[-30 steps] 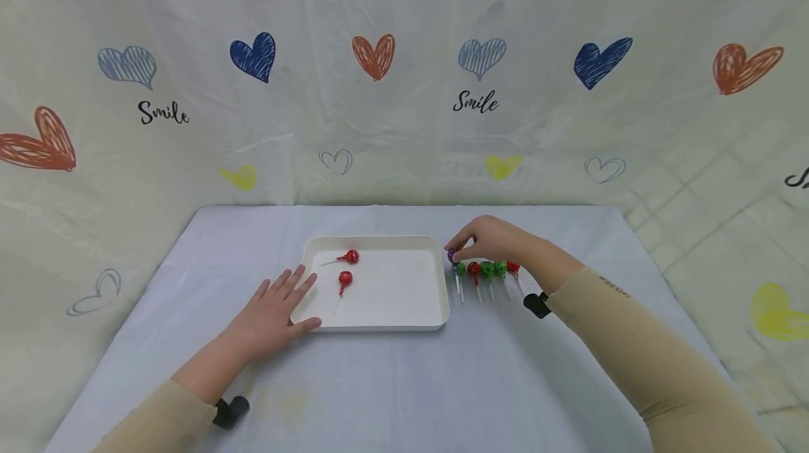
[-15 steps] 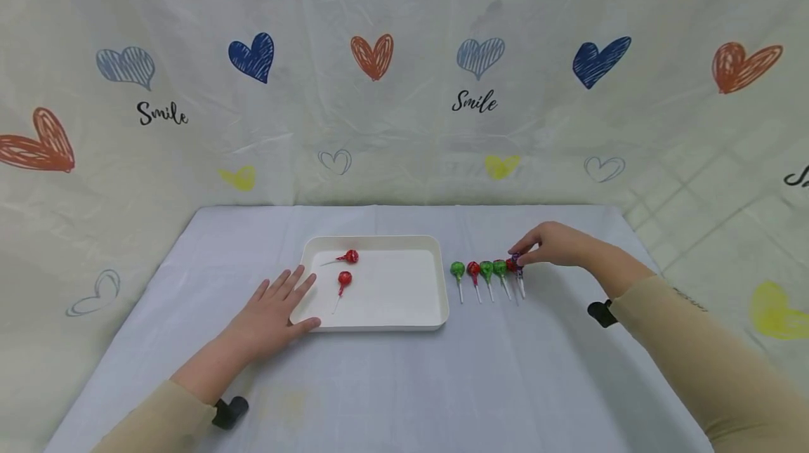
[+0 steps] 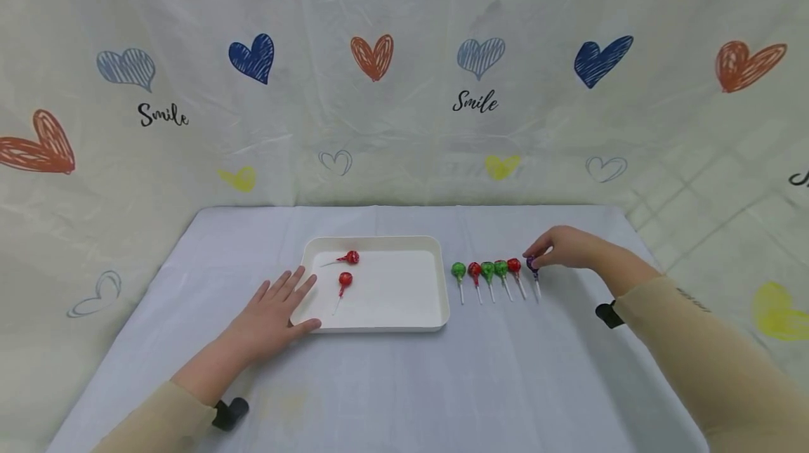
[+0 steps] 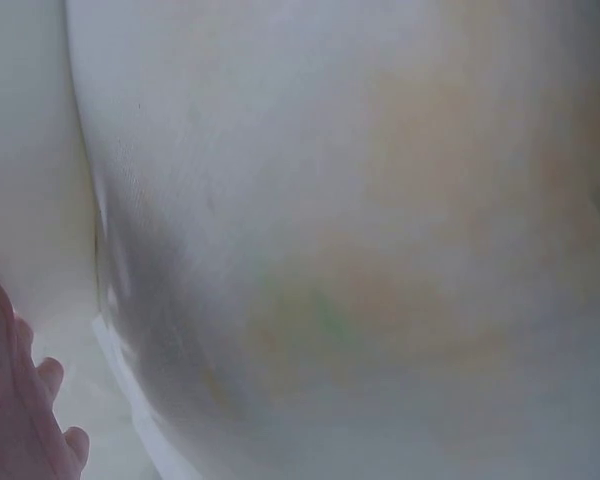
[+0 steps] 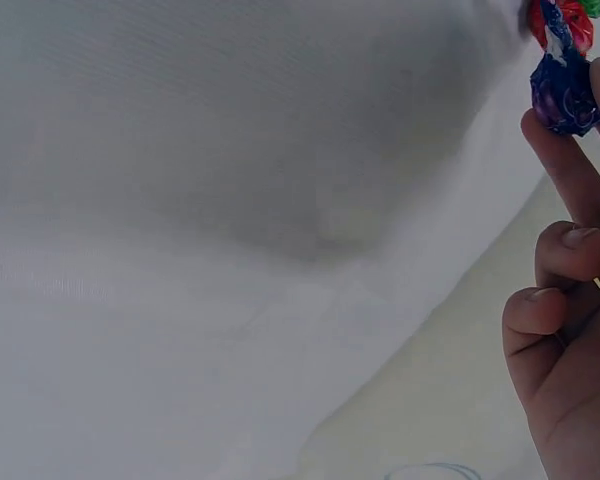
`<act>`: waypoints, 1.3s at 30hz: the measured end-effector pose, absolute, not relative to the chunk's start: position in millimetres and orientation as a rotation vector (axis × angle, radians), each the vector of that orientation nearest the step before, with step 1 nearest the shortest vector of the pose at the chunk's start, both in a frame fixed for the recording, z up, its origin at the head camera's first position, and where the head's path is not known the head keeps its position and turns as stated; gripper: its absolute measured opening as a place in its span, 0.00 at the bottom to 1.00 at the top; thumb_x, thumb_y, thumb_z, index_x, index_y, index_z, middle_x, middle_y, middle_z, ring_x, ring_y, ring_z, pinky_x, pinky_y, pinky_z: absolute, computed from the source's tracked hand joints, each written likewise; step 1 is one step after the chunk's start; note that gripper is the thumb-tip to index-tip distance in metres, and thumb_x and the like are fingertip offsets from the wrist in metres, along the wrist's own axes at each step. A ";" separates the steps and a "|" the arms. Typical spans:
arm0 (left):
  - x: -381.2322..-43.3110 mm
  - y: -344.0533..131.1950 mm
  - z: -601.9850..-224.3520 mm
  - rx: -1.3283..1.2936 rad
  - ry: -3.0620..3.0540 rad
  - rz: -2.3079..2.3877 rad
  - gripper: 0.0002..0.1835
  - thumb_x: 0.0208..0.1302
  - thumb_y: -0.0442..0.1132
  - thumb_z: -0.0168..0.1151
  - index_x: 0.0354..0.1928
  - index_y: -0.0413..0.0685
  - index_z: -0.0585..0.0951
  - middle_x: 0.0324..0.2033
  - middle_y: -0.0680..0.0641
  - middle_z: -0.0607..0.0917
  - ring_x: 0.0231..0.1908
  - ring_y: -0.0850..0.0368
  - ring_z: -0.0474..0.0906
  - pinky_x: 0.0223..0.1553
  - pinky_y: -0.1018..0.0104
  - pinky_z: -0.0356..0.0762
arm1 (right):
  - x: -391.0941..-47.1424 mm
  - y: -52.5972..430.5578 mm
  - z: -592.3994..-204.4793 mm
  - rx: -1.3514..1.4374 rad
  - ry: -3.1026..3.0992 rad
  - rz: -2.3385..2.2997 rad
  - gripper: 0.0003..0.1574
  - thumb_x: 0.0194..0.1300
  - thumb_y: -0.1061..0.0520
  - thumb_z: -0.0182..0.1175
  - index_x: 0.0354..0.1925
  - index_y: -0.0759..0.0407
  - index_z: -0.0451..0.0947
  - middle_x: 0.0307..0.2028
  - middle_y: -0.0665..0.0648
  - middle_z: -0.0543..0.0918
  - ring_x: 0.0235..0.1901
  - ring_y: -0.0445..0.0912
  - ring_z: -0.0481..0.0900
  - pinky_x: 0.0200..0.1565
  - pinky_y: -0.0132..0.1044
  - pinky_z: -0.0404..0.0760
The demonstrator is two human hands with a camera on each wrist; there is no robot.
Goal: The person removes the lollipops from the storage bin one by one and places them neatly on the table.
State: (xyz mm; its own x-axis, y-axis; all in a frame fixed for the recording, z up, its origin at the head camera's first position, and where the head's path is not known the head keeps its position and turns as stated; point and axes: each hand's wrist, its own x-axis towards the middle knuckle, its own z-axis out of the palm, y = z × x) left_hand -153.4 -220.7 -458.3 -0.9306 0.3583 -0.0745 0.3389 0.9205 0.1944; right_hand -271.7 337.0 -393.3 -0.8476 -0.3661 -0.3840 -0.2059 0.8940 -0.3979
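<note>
Nearest, the left hand (image 3: 268, 316) lies at the 7 o'clock corner of a white tray (image 3: 399, 293), its fingers straight and spread and grasping nothing; it seems to steady the tray.

Inside the tray, two red lollipops lie on the bare floor. The nearer one (image 3: 345, 278) sits at about 9 o'clock from the tray's middle, its stick pointing towards 6 or 7; the farther one (image 3: 352, 257) sits towards 10 or 11, its stick pointing to 9.

Outside, at the tray's 3 o'clock, a row of five lollipops (image 3: 487, 269) lies on the white cloth (image 3: 379, 397), sticks towards 5 or 6. Running out towards 3 o'clock they go green, red, green, green, red.

Just beyond that last red, the right hand (image 3: 565, 248) pinches the head of a purple lollipop (image 5: 565, 100) between thumb and forefinger, its other fingers curled in.

The step in hand looks to be lining this one up as the row's sixth. The next move calls for squaring its stick with its neighbours', then parting the pinch without nudging them. Whether it bears on the cloth cannot be told.
</note>
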 end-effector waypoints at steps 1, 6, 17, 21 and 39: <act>-153.4 -220.6 -458.4 0.539 2.972 0.269 0.48 0.65 0.69 0.55 0.79 0.55 0.52 0.78 0.44 0.47 0.76 0.40 0.43 0.72 0.37 0.40 | -272.8 337.0 -395.2 -0.412 2.597 -0.476 0.17 0.65 0.53 0.67 0.52 0.54 0.86 0.49 0.57 0.86 0.53 0.57 0.77 0.56 0.59 0.76; -153.7 -220.5 -458.1 0.532 2.971 0.264 0.48 0.65 0.69 0.55 0.79 0.56 0.52 0.78 0.45 0.47 0.76 0.40 0.43 0.72 0.37 0.39 | -277.1 336.0 -404.8 -0.384 2.602 -0.490 0.18 0.65 0.53 0.67 0.53 0.52 0.86 0.50 0.58 0.85 0.54 0.58 0.76 0.57 0.61 0.74; -153.8 -220.4 -458.3 0.543 2.975 0.260 0.49 0.64 0.72 0.52 0.79 0.56 0.52 0.78 0.45 0.47 0.76 0.40 0.43 0.72 0.37 0.40 | -274.8 333.6 -411.3 -0.374 2.607 -0.516 0.19 0.67 0.53 0.65 0.55 0.55 0.84 0.51 0.59 0.84 0.55 0.59 0.76 0.57 0.61 0.74; -153.7 -221.4 -459.2 0.541 2.975 0.253 0.51 0.62 0.78 0.44 0.79 0.57 0.51 0.78 0.45 0.47 0.76 0.40 0.43 0.73 0.37 0.40 | -274.1 335.9 -409.4 -0.393 2.612 -0.524 0.20 0.67 0.53 0.64 0.56 0.56 0.83 0.52 0.61 0.84 0.57 0.62 0.75 0.57 0.62 0.74; -153.9 -221.8 -459.8 0.550 2.979 0.263 0.50 0.63 0.75 0.49 0.79 0.56 0.52 0.78 0.45 0.48 0.76 0.40 0.44 0.72 0.37 0.40 | -272.7 333.0 -397.1 -0.375 2.631 -0.595 0.23 0.69 0.50 0.63 0.59 0.56 0.81 0.56 0.62 0.81 0.59 0.61 0.73 0.57 0.61 0.75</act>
State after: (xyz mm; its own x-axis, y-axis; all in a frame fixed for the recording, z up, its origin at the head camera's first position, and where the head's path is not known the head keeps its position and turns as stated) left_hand -153.9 -221.8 -459.8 -0.9298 0.3619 -0.0671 0.3446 0.9200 0.1869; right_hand -272.7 333.0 -397.1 -0.8776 -0.3434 -0.3346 -0.1661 0.8724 -0.4597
